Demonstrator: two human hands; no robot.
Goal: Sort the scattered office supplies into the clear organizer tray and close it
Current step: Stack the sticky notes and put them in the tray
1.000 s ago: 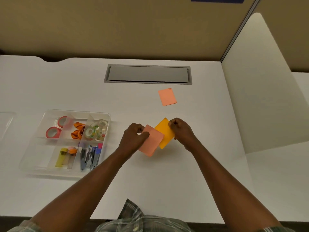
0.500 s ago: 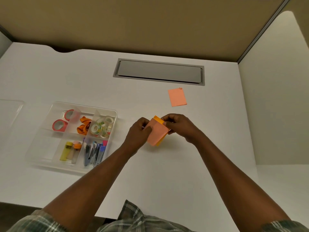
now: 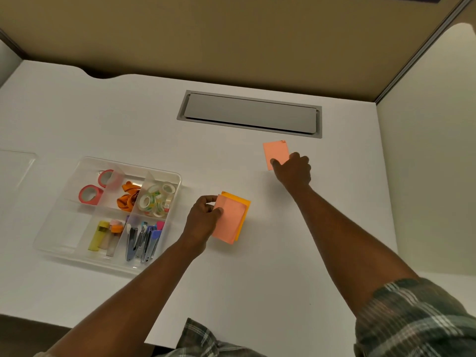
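Our left hand (image 3: 203, 215) reaches forward just right of the tray (image 3: 177, 176), forearm slanting across the worktop (image 3: 283, 266). Its fingers (image 3: 210, 199) and thumb pinch the left edge of a pink pad (image 3: 230, 222) stacked askew on an orange pad (image 3: 243, 203). Both pads sit low over the worktop, close to the tray's right wall but not touching it.

Our right arm stretches further out, well right of the tray and beyond its far edge. The right hand (image 3: 293, 172) is palm down at the near right corner of a lone pad (image 3: 276, 152) lying flat. The thumb rests on the pad and the fingers curl at its right edge; we cannot tell whether they grip it.

The tray stands open, with its near-left compartment bare. Its lid (image 3: 15, 166) lies to the tray's left, at the frame edge. Bare worktop runs on the near side of the tray and between it and the lone pad.
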